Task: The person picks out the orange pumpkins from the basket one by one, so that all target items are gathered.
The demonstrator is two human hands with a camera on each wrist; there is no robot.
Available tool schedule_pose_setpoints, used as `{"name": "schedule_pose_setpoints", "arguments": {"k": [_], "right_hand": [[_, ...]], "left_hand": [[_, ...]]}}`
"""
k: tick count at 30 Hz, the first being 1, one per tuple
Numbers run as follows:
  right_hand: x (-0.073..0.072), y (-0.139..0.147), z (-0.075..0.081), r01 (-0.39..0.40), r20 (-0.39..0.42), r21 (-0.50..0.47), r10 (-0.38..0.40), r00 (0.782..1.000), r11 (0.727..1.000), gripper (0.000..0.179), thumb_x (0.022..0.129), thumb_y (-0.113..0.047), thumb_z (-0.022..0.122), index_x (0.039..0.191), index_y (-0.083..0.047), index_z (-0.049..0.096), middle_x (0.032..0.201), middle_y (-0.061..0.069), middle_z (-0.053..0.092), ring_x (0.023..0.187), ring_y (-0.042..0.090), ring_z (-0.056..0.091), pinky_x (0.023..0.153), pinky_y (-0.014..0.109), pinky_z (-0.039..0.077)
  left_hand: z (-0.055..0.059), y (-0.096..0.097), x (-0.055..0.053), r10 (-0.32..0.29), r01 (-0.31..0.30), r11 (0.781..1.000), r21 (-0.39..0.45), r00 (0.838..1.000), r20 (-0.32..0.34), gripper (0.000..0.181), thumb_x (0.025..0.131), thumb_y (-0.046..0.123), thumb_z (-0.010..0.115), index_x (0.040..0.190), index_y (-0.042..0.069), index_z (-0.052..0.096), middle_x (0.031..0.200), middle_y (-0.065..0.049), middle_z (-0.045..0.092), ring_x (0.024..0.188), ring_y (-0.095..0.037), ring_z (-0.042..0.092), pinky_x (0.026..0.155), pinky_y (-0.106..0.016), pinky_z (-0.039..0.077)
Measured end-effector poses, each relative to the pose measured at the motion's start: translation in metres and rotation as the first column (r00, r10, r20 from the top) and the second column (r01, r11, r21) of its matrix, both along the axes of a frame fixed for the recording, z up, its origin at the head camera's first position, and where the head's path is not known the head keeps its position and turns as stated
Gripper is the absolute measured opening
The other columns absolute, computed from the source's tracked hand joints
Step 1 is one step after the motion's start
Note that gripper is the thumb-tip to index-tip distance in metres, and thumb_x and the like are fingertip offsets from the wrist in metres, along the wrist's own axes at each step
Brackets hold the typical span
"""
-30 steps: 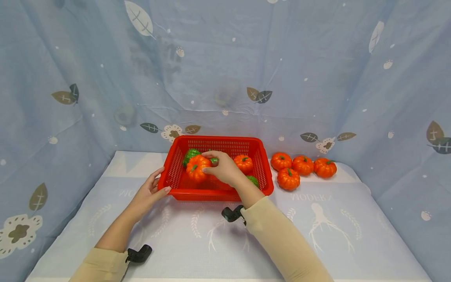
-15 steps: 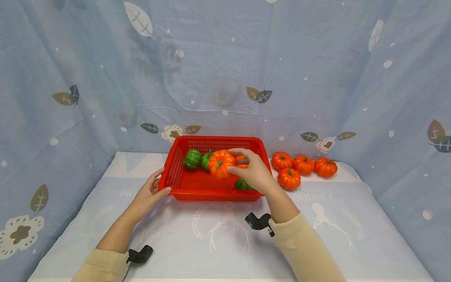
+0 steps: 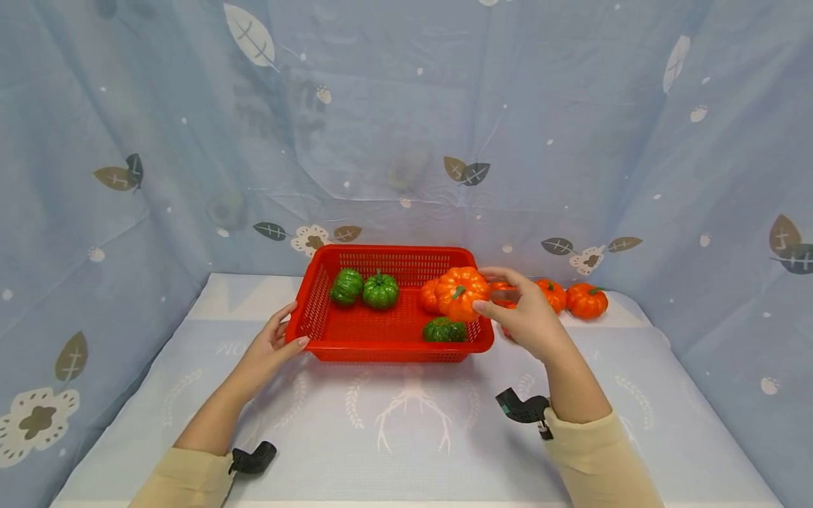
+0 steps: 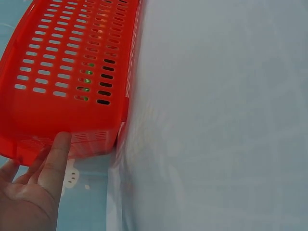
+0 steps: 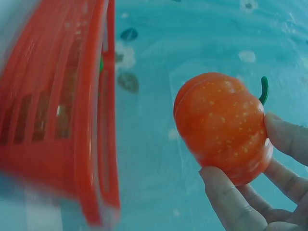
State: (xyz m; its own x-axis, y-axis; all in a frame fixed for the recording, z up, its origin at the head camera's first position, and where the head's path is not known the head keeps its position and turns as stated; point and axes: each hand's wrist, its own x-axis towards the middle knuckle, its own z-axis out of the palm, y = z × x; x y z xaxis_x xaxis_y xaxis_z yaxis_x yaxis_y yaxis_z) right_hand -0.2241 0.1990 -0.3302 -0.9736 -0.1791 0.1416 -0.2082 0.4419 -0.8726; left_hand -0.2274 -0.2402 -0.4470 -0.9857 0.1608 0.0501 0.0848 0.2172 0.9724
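My right hand point(image 3: 526, 316) pinches an orange pumpkin point(image 3: 462, 291) with a green stem, raised above the right end of a red plastic basket point(image 3: 387, 346). In the right wrist view, thumb and fingers hold this pumpkin point(image 5: 219, 127) from one side, with the basket's end wall point(image 5: 43, 159) beside it. At the basket's left front corner, my left hand point(image 3: 267, 351) holds the rim, thumb at the front and fingers along the end. Inside lie green pumpkins point(image 3: 380, 290) and another orange pumpkin point(image 3: 429, 296), partly hidden behind the held one.
Several orange pumpkins point(image 3: 586, 301) sit on the white-covered table point(image 3: 330, 437) right of the basket, some partly covered by my right hand. A blue patterned curtain point(image 3: 406, 127) hangs behind and at both sides.
My right hand has carried the orange pumpkin rightward, from the basket's left part to over its right end, uncovering the green pumpkins. My left hand has stayed at the basket's corner.
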Motion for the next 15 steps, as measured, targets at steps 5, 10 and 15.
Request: {"name": "schedule_pose_setpoints", "arguments": {"k": [5,10,15], "right_hand": [[0.005,0.030,-0.004,0.059,-0.008,0.048,-0.059,0.998,0.997,0.061,0.089,-0.031,0.078,0.143,-0.018,0.052,0.141,0.008,0.051,0.122,0.033,0.055,0.083,0.036,0.057],[0.009,0.058,-0.010,0.122,-0.003,0.104,-0.123,0.992,0.987,0.065,0.091,-0.035,0.075,0.147,-0.015,0.048,0.144,0.013,0.048,0.128,0.039,0.050,0.097,0.055,0.050],[0.008,0.082,-0.017,0.166,0.004,0.127,-0.168,0.986,0.978,0.070,0.092,-0.041,0.073,0.149,-0.013,0.044,0.145,0.016,0.046,0.129,0.041,0.050,0.099,0.056,0.049]], "left_hand": [[0.000,0.001,0.001,-0.003,0.003,1.000,-0.004,1.000,-0.001,0.082,0.098,0.016,0.064,0.161,0.016,0.012,0.154,-0.026,0.033,0.136,-0.045,0.042,0.095,-0.029,0.052],[0.001,0.001,0.001,-0.003,0.003,1.000,-0.009,1.000,-0.004,0.083,0.098,0.018,0.066,0.161,0.015,0.012,0.154,-0.026,0.033,0.136,-0.045,0.042,0.096,-0.029,0.052],[0.000,0.000,0.000,-0.011,0.011,1.000,0.013,1.000,-0.006,0.083,0.098,0.018,0.066,0.161,0.014,0.012,0.155,-0.026,0.032,0.137,-0.045,0.041,0.095,-0.026,0.052]]}}
